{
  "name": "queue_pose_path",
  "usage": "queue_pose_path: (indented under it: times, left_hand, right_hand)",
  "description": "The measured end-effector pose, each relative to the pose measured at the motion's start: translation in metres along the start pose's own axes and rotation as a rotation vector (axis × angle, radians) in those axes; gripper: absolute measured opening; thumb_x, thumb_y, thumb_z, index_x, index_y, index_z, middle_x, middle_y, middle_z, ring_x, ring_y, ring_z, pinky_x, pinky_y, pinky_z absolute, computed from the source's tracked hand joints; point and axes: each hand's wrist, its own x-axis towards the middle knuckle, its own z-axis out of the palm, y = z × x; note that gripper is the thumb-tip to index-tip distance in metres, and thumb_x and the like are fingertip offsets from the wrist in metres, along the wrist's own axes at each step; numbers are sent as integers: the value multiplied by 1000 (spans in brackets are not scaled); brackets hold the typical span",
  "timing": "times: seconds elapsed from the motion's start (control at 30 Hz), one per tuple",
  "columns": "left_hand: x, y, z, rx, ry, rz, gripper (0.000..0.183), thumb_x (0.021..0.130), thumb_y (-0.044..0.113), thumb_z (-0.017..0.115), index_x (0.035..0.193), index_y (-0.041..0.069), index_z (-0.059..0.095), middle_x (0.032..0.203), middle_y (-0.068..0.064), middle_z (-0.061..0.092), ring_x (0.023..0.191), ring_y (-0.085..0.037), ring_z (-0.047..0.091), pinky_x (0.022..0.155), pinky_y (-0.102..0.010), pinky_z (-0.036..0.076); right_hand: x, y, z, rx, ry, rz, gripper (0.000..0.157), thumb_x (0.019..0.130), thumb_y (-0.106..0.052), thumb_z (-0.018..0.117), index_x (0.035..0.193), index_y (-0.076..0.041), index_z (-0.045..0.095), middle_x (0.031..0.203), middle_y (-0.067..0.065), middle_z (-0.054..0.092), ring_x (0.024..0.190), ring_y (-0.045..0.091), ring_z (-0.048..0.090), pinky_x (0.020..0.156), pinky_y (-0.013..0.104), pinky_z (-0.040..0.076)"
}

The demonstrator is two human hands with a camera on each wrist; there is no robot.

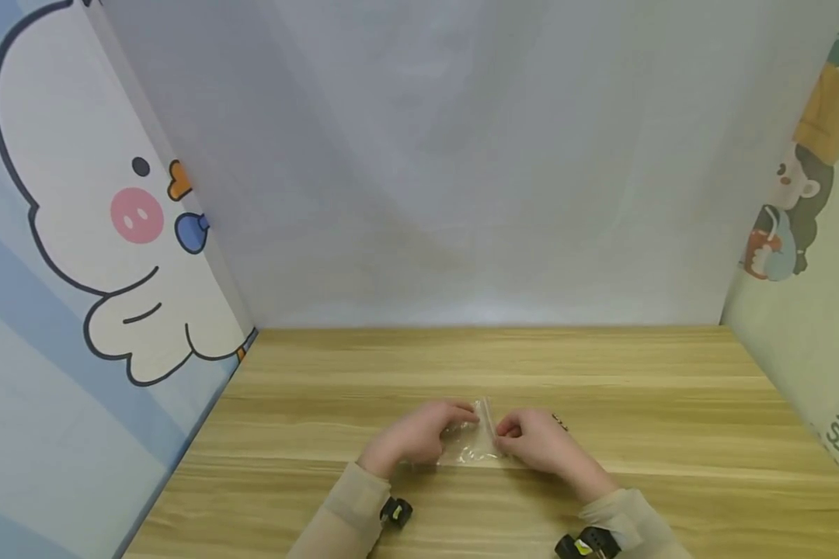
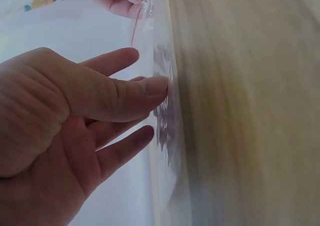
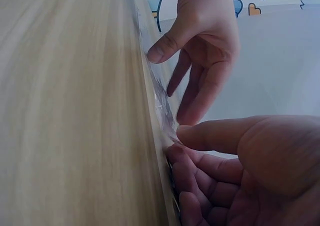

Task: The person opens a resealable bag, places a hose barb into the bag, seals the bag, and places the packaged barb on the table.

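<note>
Here, the left hand (image 1: 419, 435) has its fingers apart, the thumb touching the clear bag (image 1: 474, 446) and the hand hiding part of the bag's left side. The bag lies on the table (image 1: 503, 365) between both hands' fingers, its transparent outline hard to trace. The right hand (image 1: 537, 440) pinches its right edge between thumb and forefinger, covering that spot. Beside that hand's back sits a small object (image 1: 560, 422), too tiny to identify.
</note>
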Motion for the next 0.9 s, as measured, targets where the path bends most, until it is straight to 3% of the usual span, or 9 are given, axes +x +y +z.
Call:
queue_pose_path:
  times: [0.13, 0.2, 0.3, 0.47, 0.7, 0.9]
  left_hand:
    - [2, 2, -1, -13, 64, -8, 71, 81, -21, 67, 145, 12, 67, 156, -9, 55, 144, -28, 51, 120, -43, 39]
    - [3, 5, -2, -68, 106, -29, 60, 85, -14, 72, 140, 10, 69, 149, -9, 61, 137, -28, 56, 115, -41, 44]
    - [8, 10, -2, -209, 170, -70, 39, 88, -4, 80, 125, 6, 73, 124, -9, 70, 114, -24, 65, 99, -35, 54]
    - [17, 16, 3, -416, 214, -127, 21, 89, 1, 84, 107, 5, 73, 90, -1, 69, 81, -11, 64, 74, -27, 54]
    - [22, 16, 13, -527, 221, -198, 15, 88, -2, 83, 100, 1, 75, 84, -1, 68, 73, -13, 63, 65, -26, 54]
    - [24, 13, 17, -597, 213, -225, 9, 91, 1, 81, 98, 1, 75, 83, -2, 69, 70, -14, 66, 63, -25, 55]
  right_hand:
    - [-1, -2, 1, 20, 7, 29, 8, 92, -14, 80, 95, -7, 77, 83, -3, 71, 75, 12, 63, 68, 33, 53]
    - [-1, -3, 2, 22, 17, 43, 8, 92, -12, 81, 94, -6, 76, 81, -2, 71, 75, 12, 63, 68, 32, 53]
    - [0, -3, 3, 25, 27, 56, 7, 91, -12, 81, 93, -6, 76, 80, -3, 71, 74, 12, 63, 67, 32, 53]
    - [0, -2, 3, 22, 25, 49, 9, 91, -13, 81, 94, -7, 75, 80, -3, 70, 74, 12, 63, 67, 33, 52]
    - [-2, -3, 1, 45, 6, 29, 13, 91, -15, 80, 100, -8, 75, 83, -3, 72, 74, 12, 63, 66, 33, 52]
    - [-2, -3, -2, 61, 6, 38, 13, 103, -17, 69, 106, -7, 76, 75, -3, 68, 66, 13, 59, 60, 30, 46]
